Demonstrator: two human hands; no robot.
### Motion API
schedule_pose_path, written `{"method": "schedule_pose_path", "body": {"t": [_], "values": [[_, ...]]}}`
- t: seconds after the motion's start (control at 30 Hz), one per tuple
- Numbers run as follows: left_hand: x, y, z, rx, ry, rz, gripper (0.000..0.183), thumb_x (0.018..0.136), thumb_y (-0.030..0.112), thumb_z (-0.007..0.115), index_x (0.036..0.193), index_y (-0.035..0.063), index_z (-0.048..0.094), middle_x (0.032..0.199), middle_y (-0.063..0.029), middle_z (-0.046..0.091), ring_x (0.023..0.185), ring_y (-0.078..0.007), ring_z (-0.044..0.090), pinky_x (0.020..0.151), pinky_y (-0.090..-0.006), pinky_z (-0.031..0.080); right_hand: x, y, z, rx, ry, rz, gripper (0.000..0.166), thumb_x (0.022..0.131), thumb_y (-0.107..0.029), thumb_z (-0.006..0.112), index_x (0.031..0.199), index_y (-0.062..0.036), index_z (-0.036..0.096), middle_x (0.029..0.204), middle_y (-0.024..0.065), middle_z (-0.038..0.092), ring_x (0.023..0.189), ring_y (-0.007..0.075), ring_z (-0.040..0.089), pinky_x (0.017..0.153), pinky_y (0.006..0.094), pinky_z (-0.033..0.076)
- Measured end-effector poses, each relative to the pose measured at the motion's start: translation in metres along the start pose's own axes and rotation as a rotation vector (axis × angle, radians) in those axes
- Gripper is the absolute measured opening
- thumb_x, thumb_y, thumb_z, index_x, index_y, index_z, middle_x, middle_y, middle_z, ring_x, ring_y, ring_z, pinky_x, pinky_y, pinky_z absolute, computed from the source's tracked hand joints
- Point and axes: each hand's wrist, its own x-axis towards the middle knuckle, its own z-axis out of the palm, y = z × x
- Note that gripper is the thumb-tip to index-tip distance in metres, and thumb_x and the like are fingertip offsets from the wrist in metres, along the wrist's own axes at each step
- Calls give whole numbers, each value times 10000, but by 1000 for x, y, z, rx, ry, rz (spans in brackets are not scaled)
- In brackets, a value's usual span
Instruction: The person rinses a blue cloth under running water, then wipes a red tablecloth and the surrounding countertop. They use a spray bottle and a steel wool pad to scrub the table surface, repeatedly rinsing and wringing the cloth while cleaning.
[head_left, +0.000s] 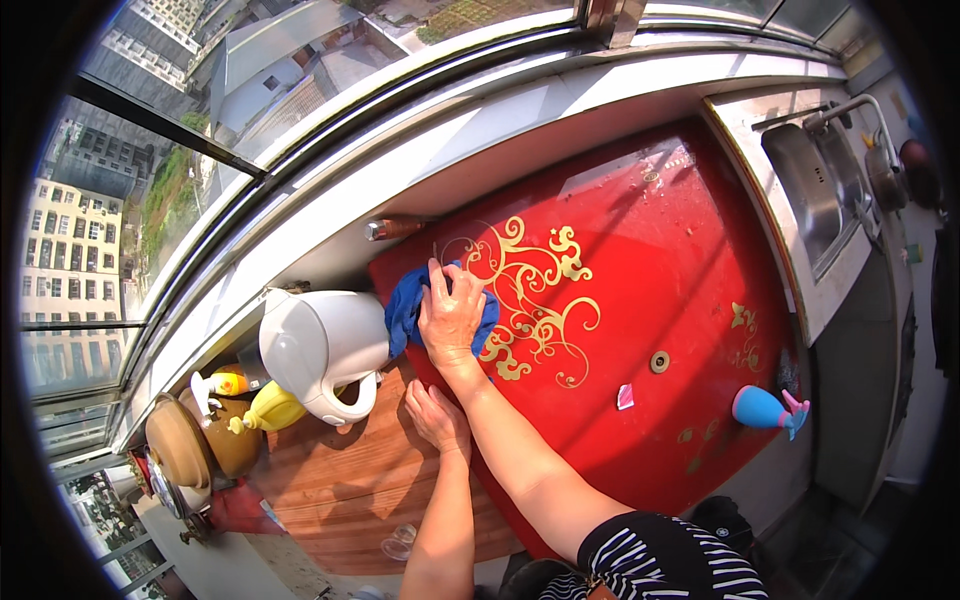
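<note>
My right hand (452, 311) presses on a crumpled blue cloth (405, 306), its fingers spread over it. The cloth lies at the left edge of a glossy red tabletop (555, 427) with gold scrollwork (536, 319). Just below, my left hand (439, 421) rests at the border between the red top and a wood-grain surface (360, 480), holding nothing that I can see. Close to the cloth's left side stands a white electric kettle (345, 330), its handle towards me.
A yellow spray bottle (277, 407) and a brown lidded pot (234, 439) stand left of the kettle. On the red top are a blue spray bottle (756, 407), a pink-striped scrap (625, 397) and a round fitting (659, 362). A steel sink (806, 176) is far right; windows run along the back.
</note>
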Motion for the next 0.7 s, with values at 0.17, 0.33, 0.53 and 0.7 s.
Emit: {"method": "schedule_pose_path", "body": {"t": [0.17, 0.33, 0.53, 0.7], "values": [[3, 2, -3, -4, -18, -55, 443, 1106, 325, 421, 1315, -39, 561, 1321, -251, 582, 1232, -445, 547, 1033, -518, 451, -6, -3, -2, 218, -337, -569, 501, 871, -191, 719, 1360, -107, 647, 1460, 162, 573, 1391, 412, 488, 1098, 508, 439], [0, 11, 2, 16, -14, 3, 434, 1084, 284, 451, 1297, -76, 563, 1315, -262, 591, 1218, -445, 550, 1051, -525, 445, 51, 13, 46, 256, -396, -698, 397, 903, -200, 653, 1282, -82, 667, 1353, 131, 644, 1357, 373, 530, 1114, 478, 438], [0, 10, -5, 42, -21, -14, 465, 1088, 296, 419, 1290, -98, 561, 1314, -286, 590, 1229, -460, 534, 1080, -523, 411, 65, 62, -4, 163, -338, -678, 382, 917, -185, 644, 1285, -93, 682, 1380, 106, 632, 1376, 356, 510, 1138, 505, 401], [-2, 15, -2, 40, -61, -31, 463, 1085, 296, 415, 1293, -90, 564, 1303, -282, 596, 1229, -453, 533, 1078, -523, 408, 122, 119, -35, -29, -163, -514, 325, 892, -241, 716, 1193, -117, 732, 1341, 92, 622, 1342, 321, 496, 1137, 551, 340]]}}
